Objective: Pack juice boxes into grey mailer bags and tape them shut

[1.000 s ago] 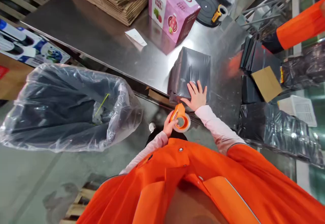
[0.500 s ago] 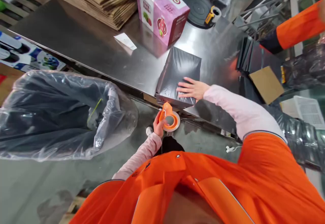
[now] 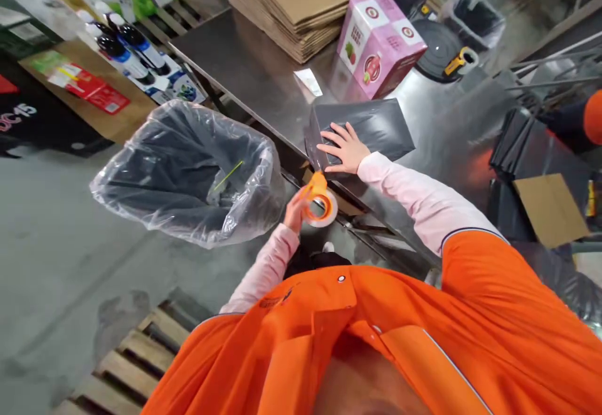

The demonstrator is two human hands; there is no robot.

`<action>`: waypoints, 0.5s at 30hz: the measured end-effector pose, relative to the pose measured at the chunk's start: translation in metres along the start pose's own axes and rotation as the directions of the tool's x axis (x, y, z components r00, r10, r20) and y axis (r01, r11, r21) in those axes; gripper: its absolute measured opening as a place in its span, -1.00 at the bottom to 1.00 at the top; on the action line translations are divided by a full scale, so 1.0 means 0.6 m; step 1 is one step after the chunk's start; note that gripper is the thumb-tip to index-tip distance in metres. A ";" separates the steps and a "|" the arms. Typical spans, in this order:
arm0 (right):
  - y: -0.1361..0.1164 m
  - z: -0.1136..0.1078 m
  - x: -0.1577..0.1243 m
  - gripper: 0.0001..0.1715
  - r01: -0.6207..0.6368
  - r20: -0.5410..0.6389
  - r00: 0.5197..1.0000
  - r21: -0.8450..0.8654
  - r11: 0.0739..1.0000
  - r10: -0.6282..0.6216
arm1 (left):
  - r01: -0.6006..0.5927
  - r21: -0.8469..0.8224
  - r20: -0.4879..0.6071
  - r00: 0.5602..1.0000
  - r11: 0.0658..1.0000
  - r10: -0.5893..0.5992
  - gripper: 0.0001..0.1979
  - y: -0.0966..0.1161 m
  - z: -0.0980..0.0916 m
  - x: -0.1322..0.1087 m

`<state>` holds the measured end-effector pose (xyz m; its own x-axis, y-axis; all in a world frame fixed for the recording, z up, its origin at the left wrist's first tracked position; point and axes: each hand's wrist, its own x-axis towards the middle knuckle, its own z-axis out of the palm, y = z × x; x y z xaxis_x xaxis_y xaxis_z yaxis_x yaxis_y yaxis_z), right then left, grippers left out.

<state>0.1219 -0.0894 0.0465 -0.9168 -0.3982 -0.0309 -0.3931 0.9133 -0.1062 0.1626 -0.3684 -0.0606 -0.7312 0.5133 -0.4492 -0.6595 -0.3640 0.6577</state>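
A box-shaped package in shiny dark plastic (image 3: 376, 128) lies on the metal table (image 3: 254, 83) near its front edge. My right hand (image 3: 345, 150) rests on top of it near its left end, fingers spread flat. Below that end, my left hand (image 3: 295, 210) grips an orange tape dispenser (image 3: 318, 183) carrying a roll of clear tape (image 3: 333, 210). The dispenser's head is close against the package's lower left edge; whether tape is stuck there I cannot make out.
A bin lined with clear plastic (image 3: 270, 214) stands left of the table. Behind the package are a pink printed carton (image 3: 383, 45), a paper slip (image 3: 308, 81) and stacked flat cardboard (image 3: 301, 1). Dark folded sheets (image 3: 517, 145) and a co-worker's orange sleeve (image 3: 593, 117) are at right.
The package has turned on the table, its long side now running left to right. My right hand has shifted to its left end. The dispenser stays at the package's edge; the view has swung.
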 end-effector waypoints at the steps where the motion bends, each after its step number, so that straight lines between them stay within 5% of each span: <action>1: -0.002 -0.003 0.001 -0.10 -0.009 0.011 1.000 -0.006 1.000 0.009 | 0.048 -0.007 -0.031 0.998 0.999 -0.048 -0.21 -0.025 0.006 -0.021; 5: -0.005 -0.012 -0.005 -0.09 -0.031 0.046 0.998 -0.020 0.999 0.032 | 0.097 -0.041 -0.076 0.992 0.994 -0.100 -0.16 -0.068 0.029 -0.046; 10: -0.005 -0.013 -0.004 -0.09 -0.039 0.074 0.996 -0.029 0.999 0.041 | 0.179 -0.053 0.035 0.984 0.982 -0.177 -0.25 -0.010 0.012 0.000; 12: -0.005 -0.011 -0.002 -0.09 -0.035 0.068 0.997 -0.024 0.999 0.036 | 0.228 0.012 0.117 0.967 0.973 -0.228 -0.39 0.005 0.021 0.003; 15: -0.009 -0.012 0.000 -0.09 -0.044 0.049 0.998 -0.012 0.999 0.044 | 0.281 0.289 0.252 0.900 0.915 -0.356 -0.78 -0.016 0.085 -0.024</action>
<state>0.1233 -0.0938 0.0544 -0.9287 -0.3611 -0.0843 -0.3536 0.9308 -0.0925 0.1881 -0.3326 -0.0299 -0.3797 0.7871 -0.4861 -0.7588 0.0357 0.6504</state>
